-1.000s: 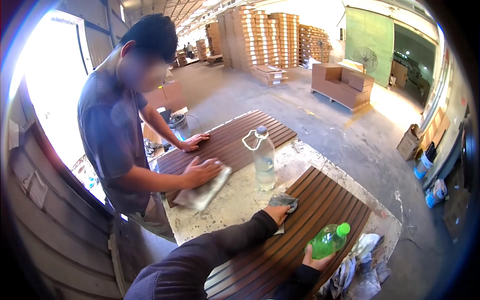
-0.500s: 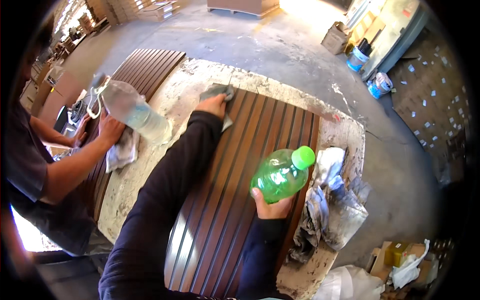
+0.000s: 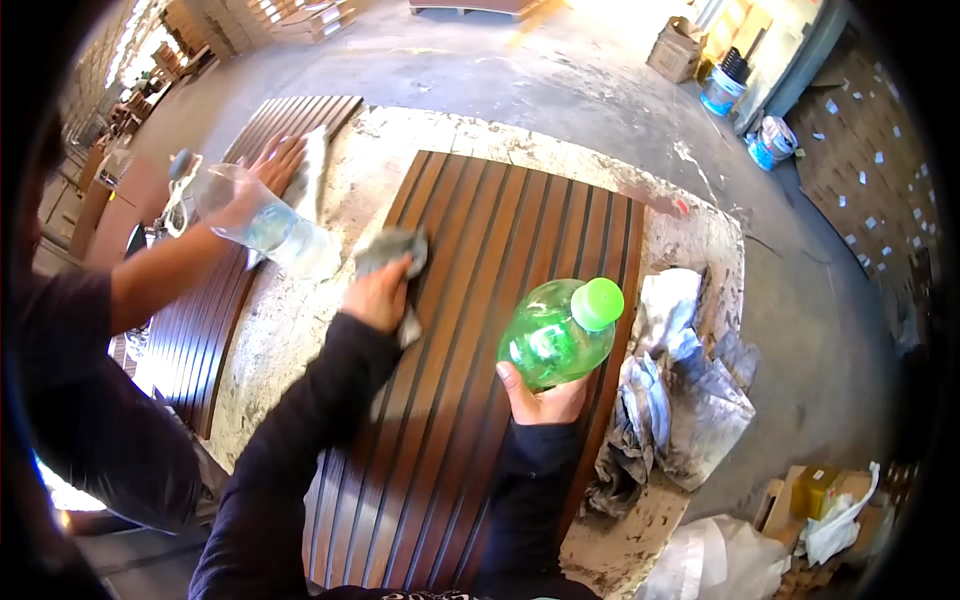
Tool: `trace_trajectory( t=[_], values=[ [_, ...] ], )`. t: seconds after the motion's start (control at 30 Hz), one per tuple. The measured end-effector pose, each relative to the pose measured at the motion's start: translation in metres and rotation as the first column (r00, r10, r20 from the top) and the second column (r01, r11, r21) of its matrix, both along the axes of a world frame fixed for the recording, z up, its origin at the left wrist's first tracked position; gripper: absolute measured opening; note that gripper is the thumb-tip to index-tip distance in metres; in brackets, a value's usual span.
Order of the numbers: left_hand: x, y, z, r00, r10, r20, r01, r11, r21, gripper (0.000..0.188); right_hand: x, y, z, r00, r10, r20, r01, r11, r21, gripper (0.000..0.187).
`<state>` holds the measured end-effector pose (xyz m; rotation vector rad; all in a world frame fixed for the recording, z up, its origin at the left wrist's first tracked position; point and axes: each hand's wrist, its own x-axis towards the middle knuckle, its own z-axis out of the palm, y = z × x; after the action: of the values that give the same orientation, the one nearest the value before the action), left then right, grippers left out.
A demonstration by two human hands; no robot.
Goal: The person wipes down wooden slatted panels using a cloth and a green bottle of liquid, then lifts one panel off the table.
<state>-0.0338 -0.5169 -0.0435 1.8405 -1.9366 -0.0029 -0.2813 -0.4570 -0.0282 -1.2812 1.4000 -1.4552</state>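
Note:
A brown slatted wood panel (image 3: 470, 300) lies before me on a worn, whitish worktable (image 3: 270, 350). My left hand (image 3: 378, 296) is closed on a grey cloth (image 3: 392, 250) and presses it along the panel's left edge. In my right hand (image 3: 545, 398) is a green plastic bottle (image 3: 556, 334) with a bright green cap, held tilted above the panel's right part. My fingers wrap behind the bottle and the thumb shows on its left side. Some liquid seems to be inside, though its level is hard to make out.
Crumpled, stained rags (image 3: 665, 390) lie right of the panel. On the left a co-worker wipes another slatted panel (image 3: 205, 330) with a white cloth (image 3: 312, 175). A clear bottle (image 3: 270, 225) stands between us. Buckets (image 3: 722, 92) and a carton (image 3: 675, 50) sit on the floor at far right.
My left hand has drawn the cloth nearer and leftward along the panel's edge. The green bottle stays almost in place. The co-worker's hand and cloth have moved farther up their panel.

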Motion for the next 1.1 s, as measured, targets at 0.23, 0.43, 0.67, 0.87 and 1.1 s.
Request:
trace_trajectory(
  t=[0.23, 0.43, 0.67, 0.87, 1.1],
  values=[
    [-0.008, -0.168, -0.001, 0.989, 0.146, 0.007, -0.146, 0.989, -0.038, 0.020, 0.002, 0.009, 0.011, 0.944, -0.036, -0.327, 0.051, 0.998, 0.039, 0.085],
    [-0.012, 0.009, 0.005, 0.997, 0.065, -0.046, -0.063, 0.997, 0.034, 0.032, 0.007, -0.007, -0.006, 0.984, -0.107, 0.145, 0.121, 0.988, -0.093, 0.107],
    [-0.010, 0.280, 0.008, 0.990, 0.130, -0.060, -0.128, 0.991, 0.024, 0.041, 0.016, -0.008, -0.002, 0.982, -0.142, 0.122, 0.167, 0.959, -0.229, 0.088],
    [-0.017, 0.349, 0.015, 0.971, 0.209, -0.119, -0.208, 0.978, 0.018, 0.035, 0.008, 0.028, -0.005, 0.999, -0.039, 0.011, 0.040, 0.992, -0.122, 0.084],
    [-0.011, 0.354, 0.040, 0.959, 0.175, -0.221, -0.167, 0.984, 0.055, 0.032, 0.004, 0.114, 0.010, 0.997, 0.059, -0.047, -0.064, 0.991, -0.116, 0.079]
  ],
)
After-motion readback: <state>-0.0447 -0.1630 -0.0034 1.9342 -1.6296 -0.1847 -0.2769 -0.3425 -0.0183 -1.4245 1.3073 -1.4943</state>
